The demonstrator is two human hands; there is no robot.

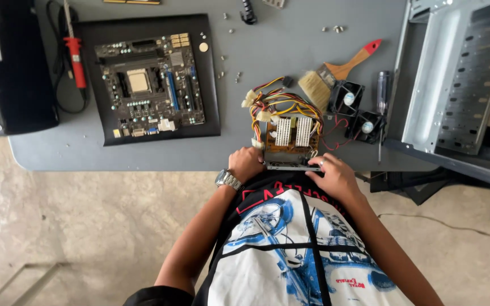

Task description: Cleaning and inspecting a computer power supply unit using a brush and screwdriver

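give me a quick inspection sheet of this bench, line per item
surface: grey table, front edge rounded, over a concrete floor.
job's things: open power supply board with two pale heatsinks, at the table's front edge.
clutter: motherboard on a black mat; red-handled soldering iron; paintbrush; two small fans; screwdriver; loose screws.
grippers: left hand, wearing a wristwatch, and right hand both grip the board's metal tray.
cables: yellow, red and black wire bundle loops off the board; black cord by the soldering iron.
surroundings: bare metal computer case at right; black case panel with fan grille at left.
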